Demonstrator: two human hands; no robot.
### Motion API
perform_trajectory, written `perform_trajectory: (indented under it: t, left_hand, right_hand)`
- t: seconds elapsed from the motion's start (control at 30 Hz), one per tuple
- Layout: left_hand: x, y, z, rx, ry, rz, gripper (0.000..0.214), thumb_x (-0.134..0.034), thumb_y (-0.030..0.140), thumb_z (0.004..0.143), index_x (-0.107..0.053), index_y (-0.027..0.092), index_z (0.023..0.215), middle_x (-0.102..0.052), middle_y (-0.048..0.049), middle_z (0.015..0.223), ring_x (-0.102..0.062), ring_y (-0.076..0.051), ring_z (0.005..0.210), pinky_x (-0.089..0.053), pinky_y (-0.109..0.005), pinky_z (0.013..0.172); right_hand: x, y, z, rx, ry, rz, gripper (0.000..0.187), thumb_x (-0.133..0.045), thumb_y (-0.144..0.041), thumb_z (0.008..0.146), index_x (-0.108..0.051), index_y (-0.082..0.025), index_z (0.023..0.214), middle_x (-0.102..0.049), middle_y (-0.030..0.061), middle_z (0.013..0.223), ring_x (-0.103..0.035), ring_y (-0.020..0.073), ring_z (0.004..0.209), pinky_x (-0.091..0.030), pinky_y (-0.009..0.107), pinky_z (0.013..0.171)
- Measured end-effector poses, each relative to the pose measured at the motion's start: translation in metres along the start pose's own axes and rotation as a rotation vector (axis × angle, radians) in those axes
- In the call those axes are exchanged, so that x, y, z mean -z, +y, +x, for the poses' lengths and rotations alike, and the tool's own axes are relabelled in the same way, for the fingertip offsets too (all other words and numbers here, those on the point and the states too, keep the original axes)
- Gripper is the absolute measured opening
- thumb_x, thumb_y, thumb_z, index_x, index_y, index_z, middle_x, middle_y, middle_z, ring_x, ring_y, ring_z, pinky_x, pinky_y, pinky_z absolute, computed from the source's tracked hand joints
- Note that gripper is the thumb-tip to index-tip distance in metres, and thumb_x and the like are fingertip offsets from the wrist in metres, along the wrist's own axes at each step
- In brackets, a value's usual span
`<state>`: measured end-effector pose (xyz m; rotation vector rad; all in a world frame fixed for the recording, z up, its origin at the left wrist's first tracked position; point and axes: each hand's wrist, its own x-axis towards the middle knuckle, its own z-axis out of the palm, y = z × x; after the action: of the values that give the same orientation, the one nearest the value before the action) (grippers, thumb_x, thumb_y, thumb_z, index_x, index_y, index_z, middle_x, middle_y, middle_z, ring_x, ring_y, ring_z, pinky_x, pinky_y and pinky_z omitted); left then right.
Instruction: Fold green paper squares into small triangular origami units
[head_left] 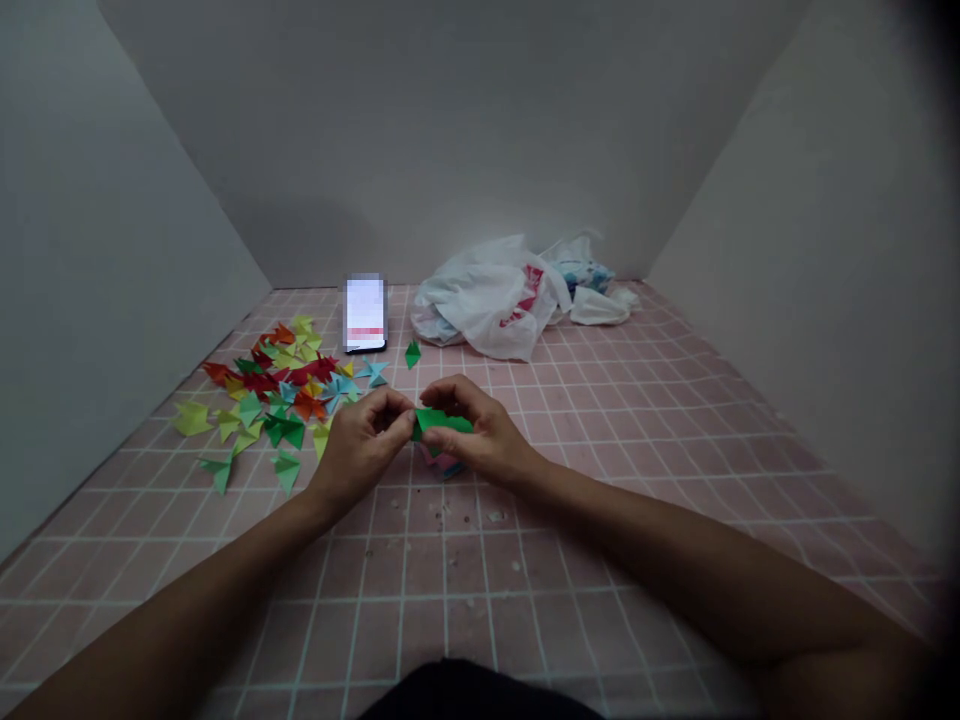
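My left hand [367,428] has its fingers clamped on the left end of the bright-green folded paper piece [448,424], my right hand [487,432] on its right end — just above small pink paper [441,463]. Probably best: light grip, edges matched, creases pressed flat.

It's dim and gray here, and I can't tell where the main light comes from. The phone screen [365,308] near ten o'clock glows brightest, with blocky squares on top. A soft shadow dims the back wall [465,140] at ten o'clock too. My green paper [436,421] looks bright. My arms [645,520] look dark and stretched. Fuzzy black covers the edge at two and four o'clock.
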<state>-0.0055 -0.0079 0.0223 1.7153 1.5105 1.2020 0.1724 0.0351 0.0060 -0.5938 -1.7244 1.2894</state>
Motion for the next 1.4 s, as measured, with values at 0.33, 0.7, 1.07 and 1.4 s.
perform_trajectory:
  t: [0.33, 0.7, 1.07, 1.4]
  left_hand:
    - [-0.0047, 0.0029, -0.0034, 0.13, 0.041, -0.17, 0.015, -0.066, 0.029, 0.08, -0.063, 0.018, 0.071, -0.062, 0.0008, 0.066, -0.06, -0.014, 0.061, -0.049, -0.026, 0.06]
    - [-0.0074, 0.0, -0.0038, 0.17, -0.073, -0.426, 0.024, -0.07, 0.032, 0.085, -0.068, 0.017, 0.104, -0.067, -0.0006, 0.084, -0.066, -0.012, 0.069, -0.058, -0.027, 0.067]
    - [-0.0059, -0.0041, -0.0025, 0.121, -0.087, -0.399, 0.014, -0.073, 0.028, 0.082, -0.067, 0.017, 0.087, -0.065, 0.0003, 0.081, -0.062, -0.012, 0.072, -0.053, -0.025, 0.069]
    - [-0.0013, -0.0048, 0.0005, -0.038, -0.037, -0.13, 0.011, -0.067, 0.028, 0.086, -0.065, 0.018, 0.086, -0.063, 0.0, 0.079, -0.061, -0.014, 0.071, -0.049, -0.026, 0.066]
  right_hand:
    - [-0.0014, 0.0008, -0.0069, 0.284, 0.047, -0.374, 0.006, -0.057, -0.02, 0.093, -0.059, -0.023, 0.088, -0.06, 0.0058, 0.094, -0.059, 0.0202, 0.092, -0.049, 0.036, 0.082]
    - [0.0027, 0.0043, -0.0021, 0.193, 0.212, -0.327, 0.013, -0.055, -0.018, 0.093, -0.057, -0.022, 0.081, -0.057, 0.0014, 0.079, -0.054, 0.0173, 0.076, -0.043, 0.033, 0.074]
    - [-0.0009, 0.0052, -0.0043, 0.069, 0.213, -0.172, 0.012, -0.055, -0.023, 0.092, -0.057, -0.022, 0.08, -0.057, -0.0005, 0.077, -0.052, 0.0143, 0.071, -0.041, 0.029, 0.067]
    - [0.004, 0.0055, 0.0013, 0.046, 0.13, -0.027, 0.011, -0.058, -0.031, 0.093, -0.06, -0.021, 0.091, -0.059, 0.0009, 0.085, -0.056, 0.0138, 0.078, -0.046, 0.028, 0.071]
